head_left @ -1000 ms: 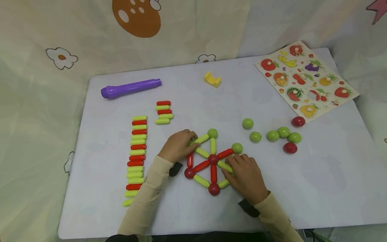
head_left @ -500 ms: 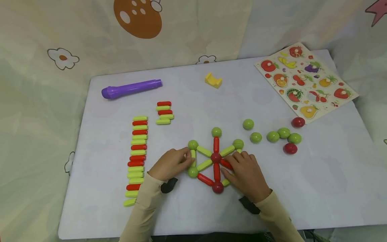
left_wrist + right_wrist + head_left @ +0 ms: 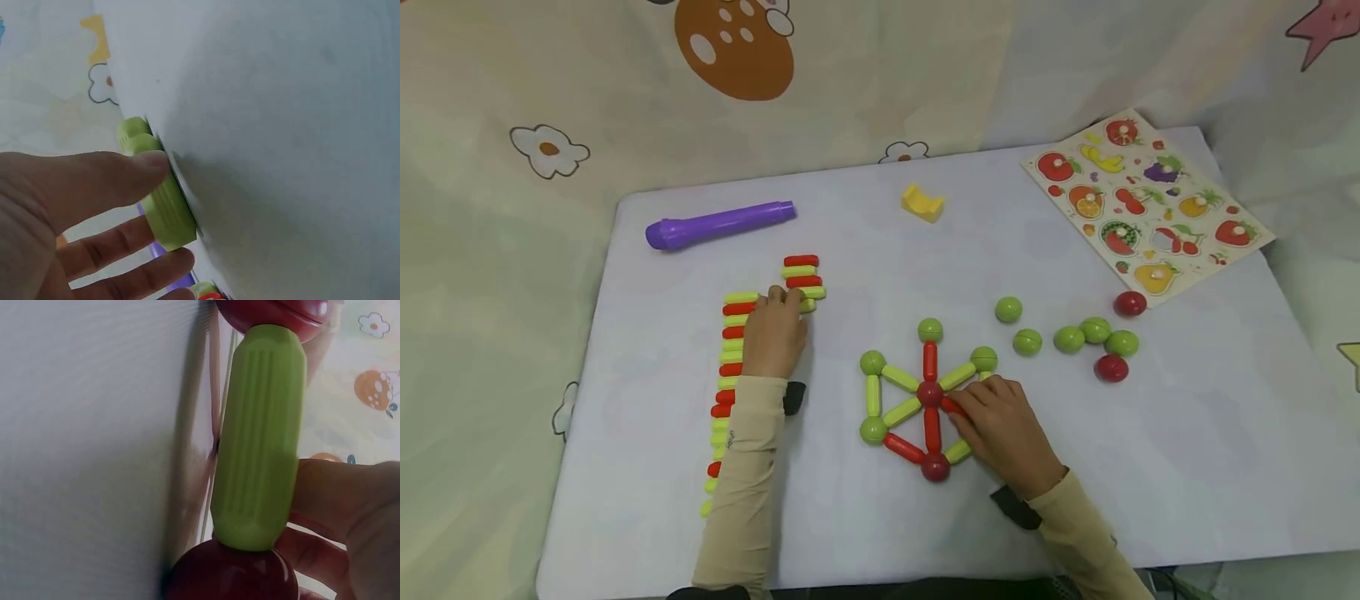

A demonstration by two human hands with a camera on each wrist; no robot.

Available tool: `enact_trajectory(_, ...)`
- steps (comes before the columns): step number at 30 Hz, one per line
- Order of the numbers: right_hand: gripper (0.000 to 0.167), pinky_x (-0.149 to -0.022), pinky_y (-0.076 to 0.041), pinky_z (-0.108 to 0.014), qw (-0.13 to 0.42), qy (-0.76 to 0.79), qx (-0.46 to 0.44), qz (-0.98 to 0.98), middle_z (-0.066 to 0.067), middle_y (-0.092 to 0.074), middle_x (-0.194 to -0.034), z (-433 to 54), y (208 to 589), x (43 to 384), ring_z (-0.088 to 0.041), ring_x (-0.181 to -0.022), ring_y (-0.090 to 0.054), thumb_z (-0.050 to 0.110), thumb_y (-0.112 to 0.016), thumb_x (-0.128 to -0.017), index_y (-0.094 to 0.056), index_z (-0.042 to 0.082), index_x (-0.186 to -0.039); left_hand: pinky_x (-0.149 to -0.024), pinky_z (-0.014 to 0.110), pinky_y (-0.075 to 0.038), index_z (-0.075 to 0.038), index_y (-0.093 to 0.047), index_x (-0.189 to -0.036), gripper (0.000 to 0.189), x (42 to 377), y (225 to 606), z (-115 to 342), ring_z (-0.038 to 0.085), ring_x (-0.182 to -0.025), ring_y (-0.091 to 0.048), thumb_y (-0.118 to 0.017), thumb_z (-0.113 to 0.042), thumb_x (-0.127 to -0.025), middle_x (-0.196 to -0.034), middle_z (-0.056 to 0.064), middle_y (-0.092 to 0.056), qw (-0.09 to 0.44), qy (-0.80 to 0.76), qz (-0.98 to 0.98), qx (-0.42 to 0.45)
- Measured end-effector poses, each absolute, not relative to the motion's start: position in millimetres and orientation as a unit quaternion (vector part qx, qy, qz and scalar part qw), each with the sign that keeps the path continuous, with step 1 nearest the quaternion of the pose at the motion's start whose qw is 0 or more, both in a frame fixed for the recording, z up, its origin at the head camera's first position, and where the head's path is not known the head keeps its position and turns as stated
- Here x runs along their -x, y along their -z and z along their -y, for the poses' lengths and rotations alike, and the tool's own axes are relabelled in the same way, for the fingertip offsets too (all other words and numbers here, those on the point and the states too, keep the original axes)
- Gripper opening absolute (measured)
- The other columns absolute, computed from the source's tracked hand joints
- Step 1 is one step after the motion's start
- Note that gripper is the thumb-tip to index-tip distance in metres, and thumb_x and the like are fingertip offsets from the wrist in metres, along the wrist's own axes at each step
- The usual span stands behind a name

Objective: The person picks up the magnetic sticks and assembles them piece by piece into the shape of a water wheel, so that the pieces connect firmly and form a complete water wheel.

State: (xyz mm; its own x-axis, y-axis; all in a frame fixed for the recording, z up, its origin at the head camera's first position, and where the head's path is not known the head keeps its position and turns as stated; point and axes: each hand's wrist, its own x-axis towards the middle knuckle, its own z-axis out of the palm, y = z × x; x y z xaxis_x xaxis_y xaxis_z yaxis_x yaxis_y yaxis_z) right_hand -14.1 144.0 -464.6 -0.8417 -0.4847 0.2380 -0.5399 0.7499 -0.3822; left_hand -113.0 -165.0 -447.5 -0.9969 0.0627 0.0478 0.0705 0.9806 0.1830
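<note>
My left hand (image 3: 775, 333) reaches over the short row of rods and pinches a light green rod (image 3: 172, 212) between thumb and fingers. Its thumb crosses the near face of that rod in the left wrist view. A flat wheel-like frame of red and green rods and balls lies on the table, with a red ball (image 3: 930, 393) at its hub. My right hand (image 3: 1007, 433) pinches a red rod (image 3: 953, 405) that runs from the hub, and hides the frame's right side. From the right wrist, a green rod (image 3: 259, 437) of the frame joins two red balls, the hand behind it.
A long column of red and green rods (image 3: 730, 370) lies at left, partly under the left forearm. Loose green balls (image 3: 1069, 339) and red balls (image 3: 1111, 368) sit right of the frame. Farther back are a purple microphone-shaped stick (image 3: 722, 223), a yellow curved block (image 3: 922, 203) and a fruit board (image 3: 1150, 200).
The wheel frame turned under both hands, then stopped. My left hand let go of its left side and moved up and left to the short row of rods. My right hand stayed at the frame.
</note>
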Motion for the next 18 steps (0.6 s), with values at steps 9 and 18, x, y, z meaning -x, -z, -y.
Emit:
enact_trajectory(9, 0.027, -0.083, -0.043, -0.041, 0.064, -0.230, -0.294, 0.925, -0.001, -0.068, -0.091, -141.7, 465.2, 15.7, -0.020, -0.086, -0.054, 0.017, -0.080, -0.077, -0.073, 0.011, -0.102, -0.074, 0.036, -0.052, -0.005, -0.066, -0.113, 0.030, 99.8, 436.9, 140.3, 0.023, -0.085, -0.062, -0.071, -0.019, -0.087, -0.098, 0.009, -0.067, -0.045, 0.224, 0.966, 0.119)
enact_trajectory(18, 0.028, -0.083, -0.043, -0.042, 0.072, -0.218, -0.323, 0.918, -0.001, -0.069, -0.091, -138.5, 465.3, 16.5, -0.021, -0.088, -0.055, 0.017, -0.081, -0.076, -0.073, 0.010, -0.102, -0.069, 0.027, -0.049, -0.006, -0.070, -0.110, 0.026, 98.8, 437.8, 100.4, 0.012, -0.077, -0.057, -0.070, -0.020, -0.088, -0.091, 0.002, -0.066, -0.124, 0.235, 0.944, 0.197)
